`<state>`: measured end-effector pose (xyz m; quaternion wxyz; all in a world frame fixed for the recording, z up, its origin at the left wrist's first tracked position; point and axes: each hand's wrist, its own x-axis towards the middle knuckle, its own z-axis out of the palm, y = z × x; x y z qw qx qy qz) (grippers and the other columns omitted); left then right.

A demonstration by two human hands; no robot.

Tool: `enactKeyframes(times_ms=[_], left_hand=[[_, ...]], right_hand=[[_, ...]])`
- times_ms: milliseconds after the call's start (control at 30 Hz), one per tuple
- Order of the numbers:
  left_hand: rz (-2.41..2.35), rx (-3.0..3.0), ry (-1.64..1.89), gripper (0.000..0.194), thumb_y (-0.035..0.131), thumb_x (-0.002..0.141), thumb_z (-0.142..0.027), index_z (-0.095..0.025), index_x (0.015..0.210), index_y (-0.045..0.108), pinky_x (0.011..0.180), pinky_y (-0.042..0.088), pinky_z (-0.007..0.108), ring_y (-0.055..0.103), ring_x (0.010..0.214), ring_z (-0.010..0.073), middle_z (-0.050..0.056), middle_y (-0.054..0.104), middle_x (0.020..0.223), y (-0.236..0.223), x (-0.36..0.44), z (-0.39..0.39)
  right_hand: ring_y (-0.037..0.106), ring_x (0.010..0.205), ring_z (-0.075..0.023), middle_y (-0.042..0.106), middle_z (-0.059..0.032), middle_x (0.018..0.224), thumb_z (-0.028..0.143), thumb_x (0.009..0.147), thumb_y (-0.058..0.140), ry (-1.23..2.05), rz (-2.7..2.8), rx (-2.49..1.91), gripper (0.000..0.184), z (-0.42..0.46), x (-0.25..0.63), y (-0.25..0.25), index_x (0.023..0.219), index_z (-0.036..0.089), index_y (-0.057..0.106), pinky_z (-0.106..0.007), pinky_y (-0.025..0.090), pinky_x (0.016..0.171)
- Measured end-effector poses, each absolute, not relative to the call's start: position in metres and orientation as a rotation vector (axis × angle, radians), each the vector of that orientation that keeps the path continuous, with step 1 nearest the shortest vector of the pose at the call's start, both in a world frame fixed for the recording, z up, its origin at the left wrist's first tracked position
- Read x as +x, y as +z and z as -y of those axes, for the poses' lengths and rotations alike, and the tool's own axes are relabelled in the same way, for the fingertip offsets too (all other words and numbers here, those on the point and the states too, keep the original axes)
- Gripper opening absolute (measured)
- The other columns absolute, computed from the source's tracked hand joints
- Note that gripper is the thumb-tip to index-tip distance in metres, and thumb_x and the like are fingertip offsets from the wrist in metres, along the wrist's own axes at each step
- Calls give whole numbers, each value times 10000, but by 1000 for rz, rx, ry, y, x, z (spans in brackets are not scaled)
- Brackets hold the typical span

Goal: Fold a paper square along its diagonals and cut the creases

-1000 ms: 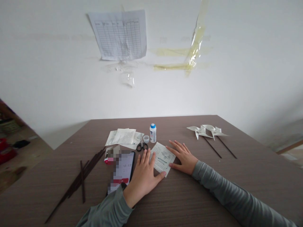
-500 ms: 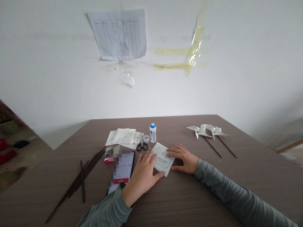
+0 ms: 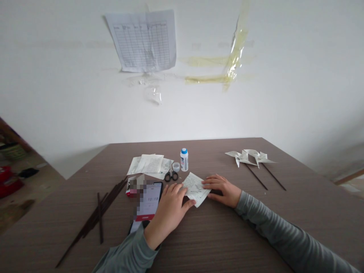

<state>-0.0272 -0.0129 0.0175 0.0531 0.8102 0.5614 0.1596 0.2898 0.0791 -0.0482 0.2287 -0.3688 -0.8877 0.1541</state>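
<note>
A small square of printed paper [image 3: 196, 191] lies corner-on between my two hands, bent up along its middle. My left hand [image 3: 171, 206] has its fingers at the left corner and its thumb by the lower edge. From the other side my right hand [image 3: 223, 189] takes the right corner between fingers and thumb. The fingertips partly hide both corners. Just beyond the paper stand a white glue bottle [image 3: 184, 161] with a blue cap and a small round clear container [image 3: 176, 167]. Black-handled scissors [image 3: 171, 175] lie beside them.
A phone [image 3: 150, 201] lies left of my left hand, near a small open box [image 3: 135, 185]. Dark thin sticks [image 3: 96, 214] spread further left. Paper sheets [image 3: 150, 165] lie behind. Two paper pinwheels [image 3: 241, 157] on sticks rest at the right. A wall [image 3: 182, 121] borders the table's back.
The paper lay flatter before and now bends up in the middle. My left thumb has moved slightly up and left, and my right hand a little to the right.
</note>
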Motion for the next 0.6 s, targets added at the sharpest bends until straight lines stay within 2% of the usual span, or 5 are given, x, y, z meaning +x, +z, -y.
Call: enactKeyframes(times_ms=[167, 267, 433, 533, 600], left_hand=[[-1703, 2462, 455, 334, 723, 1287, -505, -280, 1366, 957, 1399, 654, 627, 829, 1562, 430, 147, 936, 1563, 23, -28, 11], [-1702, 2452, 442, 303, 746, 1285, -498, -287, 1348, 953, 1411, 643, 607, 834, 1561, 419, 138, 946, 1535, 25, -29, 9], [-1747, 2432, 456, 234, 710, 1277, -346, -299, 1217, 931, 1296, 699, 564, 899, 1404, 406, 111, 976, 1373, 29, -28, 9], [-1807, 2406, 460, 292, 629, 1277, -236, -280, 1282, 918, 1260, 711, 574, 927, 1338, 400, 113, 986, 1311, 34, -26, 10], [-1833, 2389, 470, 296, 633, 1261, -197, -268, 1342, 909, 1257, 712, 578, 936, 1321, 393, 111, 990, 1296, 36, -25, 9]], right_hand=[[838, 1468, -427, 1000, -145, 1389, 521, 1286, 731, 372, 2395, -1020, 366, -79, 287, -41, 1245, 333, 1042, -695, 672, 1358], [837, 1408, -425, 1000, -131, 1332, 504, 1303, 698, 352, 2384, -1079, 404, -77, 284, -39, 1147, 354, 1039, -670, 677, 1343], [858, 1243, -406, 989, -136, 1194, 497, 1335, 588, 340, 2355, -1074, 508, -71, 283, -33, 1117, 330, 1015, -618, 719, 1242], [871, 1131, -373, 957, -123, 1069, 505, 1336, 592, 345, 2351, -1061, 496, -69, 286, -27, 1128, 303, 996, -541, 755, 1130], [873, 1039, -342, 928, -101, 1003, 518, 1329, 627, 333, 2343, -1085, 472, -68, 287, -24, 1114, 299, 986, -488, 761, 1051]])
